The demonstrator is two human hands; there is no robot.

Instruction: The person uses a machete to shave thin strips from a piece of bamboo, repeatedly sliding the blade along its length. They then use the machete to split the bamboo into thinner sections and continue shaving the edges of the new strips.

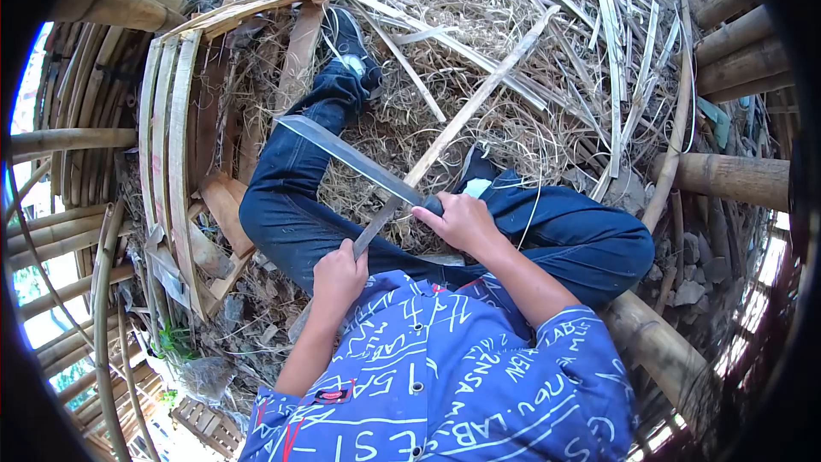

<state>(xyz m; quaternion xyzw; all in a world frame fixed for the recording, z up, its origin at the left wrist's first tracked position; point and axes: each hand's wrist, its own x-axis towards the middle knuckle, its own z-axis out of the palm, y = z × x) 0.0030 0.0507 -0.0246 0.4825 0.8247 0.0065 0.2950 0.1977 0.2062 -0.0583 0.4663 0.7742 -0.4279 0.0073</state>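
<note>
My left hand [339, 275] grips the near end of a long thin bamboo strip [479, 94], which runs up and to the right over the shavings. In my right hand [462, 221] is the dark handle of a big knife [346, 152]. Its broad blade points up and to the left and lies across the strip just above my left hand. Both hands sit above my legs in blue jeans [291, 205], with the left leg stretched out toward a dark shoe [349, 41].
A heap of bamboo strips and dry shavings [547, 26] covers the ground ahead. Curved bamboo slats [171, 137] form a frame at the left. Thick bamboo poles [727, 175] lie at the right and under my right leg [658, 351].
</note>
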